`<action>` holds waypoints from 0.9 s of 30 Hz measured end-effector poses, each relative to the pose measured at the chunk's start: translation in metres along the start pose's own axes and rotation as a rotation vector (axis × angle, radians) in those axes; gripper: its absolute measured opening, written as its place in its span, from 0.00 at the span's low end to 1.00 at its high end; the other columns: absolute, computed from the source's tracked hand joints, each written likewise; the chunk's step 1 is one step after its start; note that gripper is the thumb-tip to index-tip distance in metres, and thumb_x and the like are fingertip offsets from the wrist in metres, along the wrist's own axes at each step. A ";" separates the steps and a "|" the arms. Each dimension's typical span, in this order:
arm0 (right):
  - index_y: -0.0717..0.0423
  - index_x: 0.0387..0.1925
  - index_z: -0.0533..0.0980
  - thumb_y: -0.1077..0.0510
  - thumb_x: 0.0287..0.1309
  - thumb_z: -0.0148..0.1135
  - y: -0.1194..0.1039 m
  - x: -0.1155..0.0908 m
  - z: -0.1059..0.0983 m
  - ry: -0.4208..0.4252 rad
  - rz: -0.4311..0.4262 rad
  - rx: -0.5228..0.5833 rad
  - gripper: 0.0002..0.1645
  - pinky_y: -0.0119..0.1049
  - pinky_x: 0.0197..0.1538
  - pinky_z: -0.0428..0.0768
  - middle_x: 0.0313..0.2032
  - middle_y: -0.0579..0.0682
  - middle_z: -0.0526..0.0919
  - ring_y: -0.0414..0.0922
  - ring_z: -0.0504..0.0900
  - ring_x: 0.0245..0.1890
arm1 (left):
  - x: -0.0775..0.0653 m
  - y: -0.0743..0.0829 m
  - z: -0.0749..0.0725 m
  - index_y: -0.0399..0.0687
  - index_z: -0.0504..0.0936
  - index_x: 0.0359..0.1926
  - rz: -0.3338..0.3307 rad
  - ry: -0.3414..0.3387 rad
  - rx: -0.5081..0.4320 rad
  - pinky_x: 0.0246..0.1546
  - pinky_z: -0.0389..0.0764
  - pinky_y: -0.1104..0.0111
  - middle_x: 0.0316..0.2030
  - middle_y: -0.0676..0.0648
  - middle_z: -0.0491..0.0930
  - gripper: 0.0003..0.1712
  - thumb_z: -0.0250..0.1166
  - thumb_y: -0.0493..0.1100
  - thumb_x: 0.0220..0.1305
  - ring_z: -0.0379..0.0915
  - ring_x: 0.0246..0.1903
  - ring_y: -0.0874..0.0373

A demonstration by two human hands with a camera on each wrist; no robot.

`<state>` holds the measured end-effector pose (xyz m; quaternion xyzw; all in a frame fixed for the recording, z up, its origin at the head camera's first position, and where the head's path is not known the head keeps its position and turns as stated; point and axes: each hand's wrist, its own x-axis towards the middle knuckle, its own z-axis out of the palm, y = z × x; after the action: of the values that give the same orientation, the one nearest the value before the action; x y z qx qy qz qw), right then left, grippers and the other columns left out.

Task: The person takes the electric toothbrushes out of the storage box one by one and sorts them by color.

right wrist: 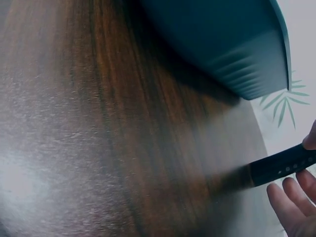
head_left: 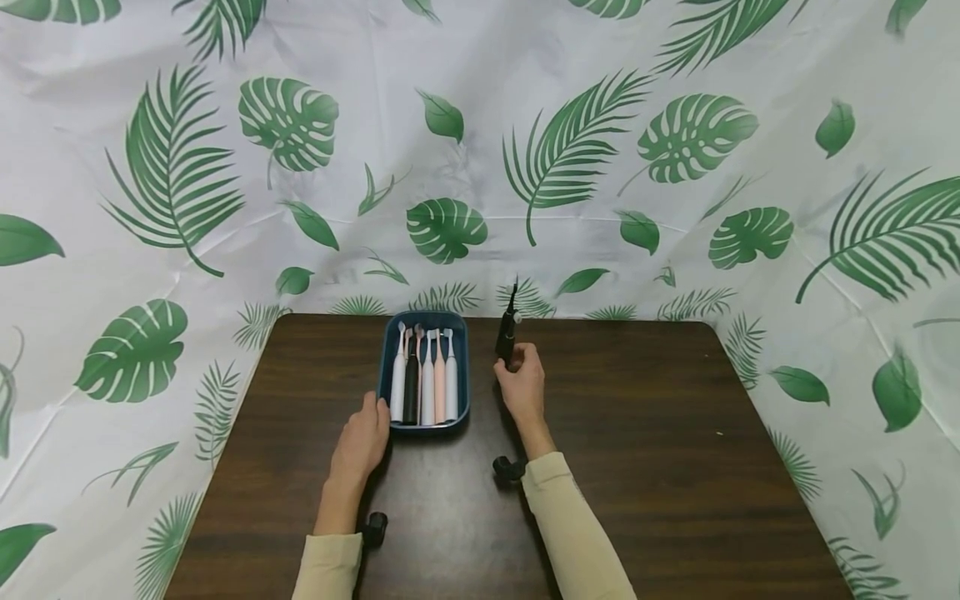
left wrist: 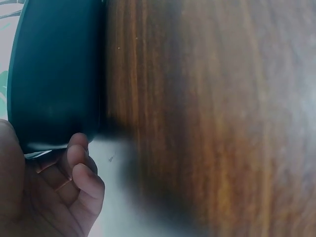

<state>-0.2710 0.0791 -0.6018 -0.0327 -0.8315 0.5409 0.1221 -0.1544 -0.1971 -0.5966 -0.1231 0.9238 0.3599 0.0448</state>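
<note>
Our left hand point(head_left: 360, 442) grips the near left corner of the blue tray point(head_left: 465, 383), some fingers hidden. We can't cleanly count the toothbrushes point(head_left: 398, 383) bunched inside. Our right hand point(head_left: 522, 387) pinches a black toothbrush point(head_left: 506, 332) just right of the tray; the right wrist view cuts both off. Its thin tip kinda blurs into the leafy cloth point(head_left: 375, 50) behind.

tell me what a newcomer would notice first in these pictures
Probably the blue bin of toothbrushes near the far edge of the table, with the left hand touching its near left corner. Next, the black toothbrush held in the right hand, just right of the bin. Behind the table, the white cloth printed with big green leaves also stands out.
</note>
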 end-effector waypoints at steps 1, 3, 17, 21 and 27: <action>0.60 0.59 0.75 0.61 0.63 0.69 0.001 0.000 0.000 -0.002 0.003 0.006 0.24 0.53 0.56 0.80 0.51 0.60 0.85 0.56 0.85 0.49 | 0.000 0.000 0.000 0.43 0.68 0.59 0.004 0.001 0.001 0.33 0.77 0.53 0.38 0.37 0.80 0.24 0.36 0.57 0.86 0.76 0.32 0.46; 0.58 0.61 0.74 0.61 0.63 0.70 0.001 -0.002 -0.001 -0.002 0.015 0.009 0.26 0.54 0.56 0.81 0.51 0.60 0.84 0.56 0.86 0.50 | 0.001 0.001 -0.001 0.43 0.68 0.59 0.011 0.001 0.003 0.33 0.78 0.53 0.37 0.37 0.80 0.24 0.37 0.56 0.86 0.76 0.31 0.46; 0.54 0.44 0.79 0.56 0.65 0.70 -0.009 -0.019 -0.004 -0.008 0.028 -0.076 0.10 0.43 0.39 0.76 0.27 0.47 0.81 0.45 0.78 0.28 | 0.002 0.001 -0.005 0.44 0.68 0.56 -0.001 -0.024 0.005 0.31 0.74 0.57 0.32 0.40 0.75 0.23 0.36 0.57 0.86 0.73 0.28 0.48; 0.53 0.39 0.80 0.55 0.64 0.72 -0.015 -0.022 -0.003 -0.008 0.029 -0.080 0.08 0.43 0.39 0.77 0.27 0.48 0.82 0.45 0.79 0.28 | 0.001 0.002 -0.005 0.43 0.68 0.57 -0.008 -0.034 0.011 0.32 0.75 0.55 0.34 0.40 0.77 0.23 0.37 0.56 0.86 0.74 0.29 0.47; 0.52 0.36 0.80 0.57 0.64 0.73 -0.028 -0.027 0.000 -0.026 0.019 -0.071 0.07 0.40 0.37 0.76 0.27 0.48 0.83 0.44 0.80 0.28 | -0.001 0.001 -0.005 0.43 0.68 0.56 -0.004 -0.038 0.015 0.33 0.76 0.54 0.35 0.39 0.78 0.23 0.37 0.56 0.86 0.75 0.30 0.47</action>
<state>-0.2430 0.0623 -0.5810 -0.0381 -0.8514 0.5126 0.1048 -0.1542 -0.1991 -0.5921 -0.1177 0.9252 0.3550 0.0640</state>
